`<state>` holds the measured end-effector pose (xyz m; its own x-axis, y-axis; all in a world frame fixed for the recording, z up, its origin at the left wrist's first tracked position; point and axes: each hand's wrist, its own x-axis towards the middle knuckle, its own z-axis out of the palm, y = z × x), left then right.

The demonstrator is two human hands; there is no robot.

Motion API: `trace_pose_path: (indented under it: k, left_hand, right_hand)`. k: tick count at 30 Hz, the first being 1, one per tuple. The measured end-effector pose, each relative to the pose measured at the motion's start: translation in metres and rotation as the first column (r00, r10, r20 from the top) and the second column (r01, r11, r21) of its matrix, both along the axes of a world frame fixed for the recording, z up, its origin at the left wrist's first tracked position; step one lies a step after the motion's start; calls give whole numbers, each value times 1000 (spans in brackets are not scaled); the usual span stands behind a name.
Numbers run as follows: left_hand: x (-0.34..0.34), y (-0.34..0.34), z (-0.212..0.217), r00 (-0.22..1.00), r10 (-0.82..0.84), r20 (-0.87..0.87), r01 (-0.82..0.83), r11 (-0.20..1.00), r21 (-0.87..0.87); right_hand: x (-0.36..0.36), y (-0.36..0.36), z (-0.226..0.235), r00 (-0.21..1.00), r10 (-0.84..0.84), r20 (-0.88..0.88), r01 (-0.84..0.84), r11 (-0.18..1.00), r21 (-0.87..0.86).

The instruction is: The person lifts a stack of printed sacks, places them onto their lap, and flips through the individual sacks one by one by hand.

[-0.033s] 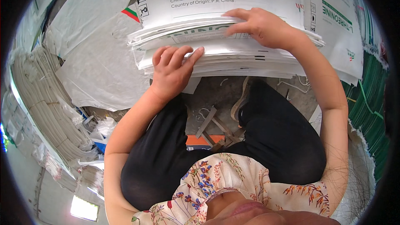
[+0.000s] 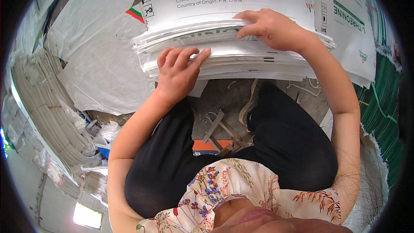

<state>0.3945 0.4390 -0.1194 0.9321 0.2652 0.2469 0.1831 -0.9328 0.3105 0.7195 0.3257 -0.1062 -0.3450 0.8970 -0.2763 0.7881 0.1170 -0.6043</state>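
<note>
Crowding grey floor (image 2: 220, 97): white sacks (image 2: 224, 13); green pile (image 2: 381, 108)

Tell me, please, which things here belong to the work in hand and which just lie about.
In hand:
stack of white printed sacks
left hand and right hand, touching it

Apparently lying about:
white sheeting, left
wooden pieces
green stack, right

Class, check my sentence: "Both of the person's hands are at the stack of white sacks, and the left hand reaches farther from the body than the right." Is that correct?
Not quite: the head view shows the right hand reaching farther than the left hand. Both are indeed at the stack of white sacks.
</note>
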Motion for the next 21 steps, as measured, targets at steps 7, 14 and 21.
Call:
trace_pose_path:
  k: [7, 14, 21]
  left_hand:
    - [2, 1, 4, 998, 40, -43, -43, 997, -65]
    - [1, 1, 2, 999, 29, 32, -28, 999, -27]
    - [2, 7, 1, 992, -111, -66, 99, 982, -163]
  right_hand:
    - [-6, -3, 14, 994, -45, -100, 43, 999, -19]
    - [-3, 0, 9, 998, -44, -47, 42, 999, -23]
    - [-7, 11, 20, 970, -183, 162, 214, 956, -199]
